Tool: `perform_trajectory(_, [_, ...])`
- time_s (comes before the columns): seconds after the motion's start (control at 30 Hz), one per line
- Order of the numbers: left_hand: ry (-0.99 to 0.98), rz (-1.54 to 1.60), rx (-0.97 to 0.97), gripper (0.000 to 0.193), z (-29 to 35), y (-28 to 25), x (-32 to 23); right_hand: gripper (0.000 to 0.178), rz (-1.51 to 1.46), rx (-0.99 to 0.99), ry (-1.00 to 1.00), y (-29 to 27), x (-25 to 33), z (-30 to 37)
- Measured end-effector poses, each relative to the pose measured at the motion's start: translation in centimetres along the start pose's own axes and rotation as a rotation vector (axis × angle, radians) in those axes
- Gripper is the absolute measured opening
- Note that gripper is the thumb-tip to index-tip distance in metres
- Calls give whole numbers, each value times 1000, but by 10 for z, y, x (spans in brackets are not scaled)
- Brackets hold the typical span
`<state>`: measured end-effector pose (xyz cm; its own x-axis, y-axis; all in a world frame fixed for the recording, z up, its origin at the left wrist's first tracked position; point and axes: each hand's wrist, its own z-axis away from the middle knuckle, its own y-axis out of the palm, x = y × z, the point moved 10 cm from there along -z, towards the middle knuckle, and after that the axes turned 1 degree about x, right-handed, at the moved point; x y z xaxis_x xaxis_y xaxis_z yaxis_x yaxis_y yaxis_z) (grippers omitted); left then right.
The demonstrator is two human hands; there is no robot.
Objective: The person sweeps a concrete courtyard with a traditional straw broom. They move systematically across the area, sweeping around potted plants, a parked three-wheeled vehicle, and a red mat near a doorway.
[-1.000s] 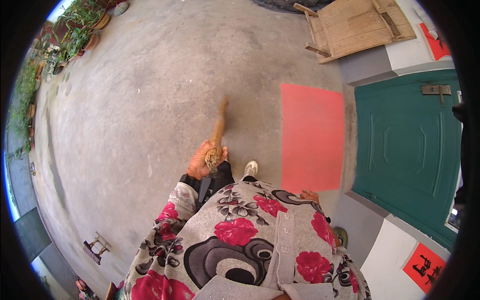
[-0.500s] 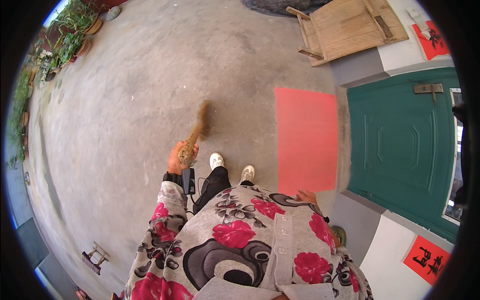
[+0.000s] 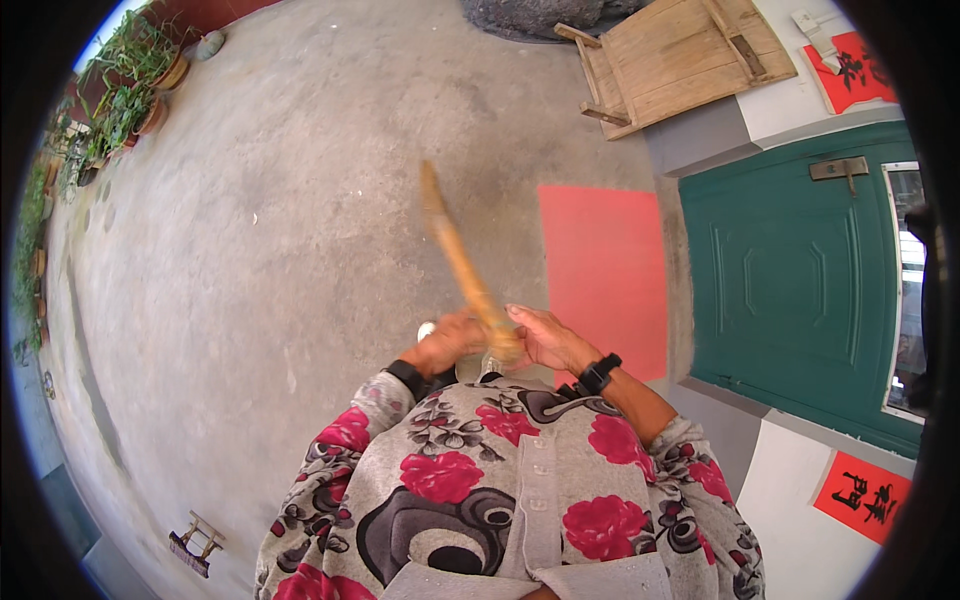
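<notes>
Stick (image 3: 455,258), long and wooden, is right in front of your tummy, and both your hands are wrapped around its near end: your left hand (image 3: 452,343) is closed on it from one side and your right hand (image 3: 540,338) from the other, so it looks like you have just got a good two-hand hold. Next you probably need to keep that hold tight and steer the far end, which points out over the grey ground (image 3: 250,250) beside the pink mat (image 3: 604,275). The stick is blurry, its far tip is hard to make out, and your flowery top (image 3: 500,500) hides almost all of your feet.
</notes>
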<state>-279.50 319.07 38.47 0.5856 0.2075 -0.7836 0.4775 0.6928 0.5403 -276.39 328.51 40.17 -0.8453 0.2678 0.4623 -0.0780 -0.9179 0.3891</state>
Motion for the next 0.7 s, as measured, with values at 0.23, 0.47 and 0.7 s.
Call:
perform_trajectory(0.23, [-119,-71,-16,54,19,-54,10,24,-358,-365,-223,-106,3,-2])
perform_trajectory(0.47, [-699,-1346,-171,58,246,-261,168,10,-480,-515,-199,-172,-35,-9])
perform_trajectory(0.7, [-743,-1110,-203,38,365,-268,292,34,-268,-314,-99,-69,-17,-62])
